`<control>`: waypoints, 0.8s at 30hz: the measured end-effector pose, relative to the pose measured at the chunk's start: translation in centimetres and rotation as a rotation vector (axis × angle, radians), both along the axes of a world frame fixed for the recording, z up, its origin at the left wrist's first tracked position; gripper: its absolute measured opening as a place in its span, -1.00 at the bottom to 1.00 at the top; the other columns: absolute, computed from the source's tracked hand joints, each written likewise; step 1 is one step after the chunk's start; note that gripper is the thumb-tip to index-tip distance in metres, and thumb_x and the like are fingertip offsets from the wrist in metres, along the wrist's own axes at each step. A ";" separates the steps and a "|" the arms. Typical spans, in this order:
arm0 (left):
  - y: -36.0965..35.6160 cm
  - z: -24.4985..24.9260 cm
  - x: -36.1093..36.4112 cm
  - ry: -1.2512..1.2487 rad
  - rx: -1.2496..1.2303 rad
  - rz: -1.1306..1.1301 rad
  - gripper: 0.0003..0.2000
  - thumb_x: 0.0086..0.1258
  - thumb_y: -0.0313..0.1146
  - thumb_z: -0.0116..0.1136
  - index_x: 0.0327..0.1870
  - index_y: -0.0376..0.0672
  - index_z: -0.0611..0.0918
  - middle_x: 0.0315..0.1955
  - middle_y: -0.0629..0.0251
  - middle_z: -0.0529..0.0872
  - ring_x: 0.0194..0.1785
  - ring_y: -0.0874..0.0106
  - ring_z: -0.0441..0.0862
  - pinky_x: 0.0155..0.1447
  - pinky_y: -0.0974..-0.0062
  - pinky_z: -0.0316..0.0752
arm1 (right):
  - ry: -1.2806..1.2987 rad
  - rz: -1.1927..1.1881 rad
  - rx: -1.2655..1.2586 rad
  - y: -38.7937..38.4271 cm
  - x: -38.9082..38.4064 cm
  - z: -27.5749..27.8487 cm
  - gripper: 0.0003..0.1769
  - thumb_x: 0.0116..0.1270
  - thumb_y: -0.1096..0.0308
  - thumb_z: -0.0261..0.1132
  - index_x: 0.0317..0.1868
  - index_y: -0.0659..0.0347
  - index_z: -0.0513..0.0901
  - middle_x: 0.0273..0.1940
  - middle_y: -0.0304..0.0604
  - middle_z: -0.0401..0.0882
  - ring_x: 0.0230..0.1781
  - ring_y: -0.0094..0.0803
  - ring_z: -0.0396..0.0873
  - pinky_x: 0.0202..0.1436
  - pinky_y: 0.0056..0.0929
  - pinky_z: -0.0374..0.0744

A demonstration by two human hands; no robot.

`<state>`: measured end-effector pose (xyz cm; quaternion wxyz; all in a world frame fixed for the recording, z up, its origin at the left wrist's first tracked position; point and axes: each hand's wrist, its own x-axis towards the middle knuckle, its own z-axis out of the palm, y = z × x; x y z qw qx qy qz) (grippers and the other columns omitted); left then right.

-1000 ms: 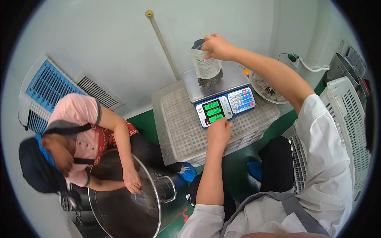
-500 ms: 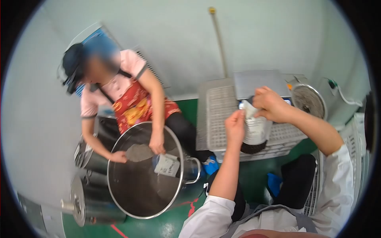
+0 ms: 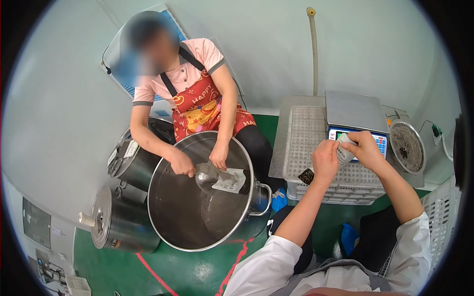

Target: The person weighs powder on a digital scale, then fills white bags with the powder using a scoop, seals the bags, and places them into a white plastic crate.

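Green floor (image 3: 197,271) beneath a wide steel pot (image 3: 200,192).

Reaches forward with both bare forearms, slanting the left forearm (image 3: 302,217) up and to the right in view and the right forearm (image 3: 401,191) up and to the left. Brings the left hand (image 3: 326,160) and right hand (image 3: 364,150) close together at the front. Curls the left fingers in a closed grip, back of the hand toward the camera. Holds the right hand slightly higher, pinching with bent fingers and thumb, directed toward the left hand.
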<state>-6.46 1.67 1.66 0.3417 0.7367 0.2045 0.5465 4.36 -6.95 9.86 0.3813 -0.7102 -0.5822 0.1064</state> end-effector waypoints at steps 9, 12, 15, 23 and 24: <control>1.3 0.7 -1.0 0.045 -0.070 -0.040 -0.84 0.32 -0.44 0.12 -0.46 -0.32 0.55 -0.60 0.08 0.56 -0.53 0.20 0.50 -0.42 0.37 0.33 | -0.117 0.006 0.047 -1.7 -0.7 -0.9 -0.70 0.07 0.36 0.40 -0.53 0.39 0.46 -0.57 0.02 0.38 -0.55 -0.09 0.39 -0.47 -0.24 0.31; 2.1 0.8 -1.7 0.031 -0.129 -0.103 -0.85 0.31 -0.44 0.13 -0.45 -0.32 0.58 -0.63 0.09 0.55 -0.57 0.31 0.48 -0.44 0.41 0.31 | -0.162 0.033 0.066 -2.6 -1.0 -1.1 -0.71 0.07 0.35 0.40 -0.54 0.36 0.48 -0.57 -0.02 0.37 -0.54 -0.09 0.40 -0.46 -0.22 0.31; 2.8 1.0 -2.0 0.039 -0.162 -0.177 -0.85 0.31 -0.43 0.16 -0.43 -0.32 0.60 -0.65 0.19 0.56 -0.56 0.49 0.46 -0.43 0.47 0.32 | -0.202 0.075 0.126 -2.8 -0.8 -1.2 -0.72 0.06 0.36 0.40 -0.55 0.35 0.48 -0.57 -0.05 0.37 -0.53 -0.10 0.39 -0.46 -0.22 0.31; 3.1 1.0 -0.8 -0.081 -0.755 -0.711 -0.86 0.36 -0.42 0.17 -0.40 -0.28 0.64 -0.52 0.48 0.61 -0.44 0.70 0.44 -0.33 0.71 0.33 | -0.136 0.059 0.166 -2.0 -0.8 -0.6 -0.74 0.02 0.41 0.40 -0.58 0.32 0.46 -0.59 -0.07 0.37 -0.48 -0.12 0.38 -0.42 -0.22 0.31; 3.4 1.2 -0.3 -0.083 -0.773 -0.704 -0.86 0.36 -0.42 0.17 -0.40 -0.28 0.64 -0.52 0.48 0.61 -0.44 0.70 0.44 -0.33 0.71 0.33 | -0.142 0.062 0.156 -1.7 -0.5 -0.3 -0.74 0.01 0.41 0.40 -0.58 0.32 0.46 -0.59 -0.07 0.37 -0.48 -0.13 0.37 -0.41 -0.22 0.31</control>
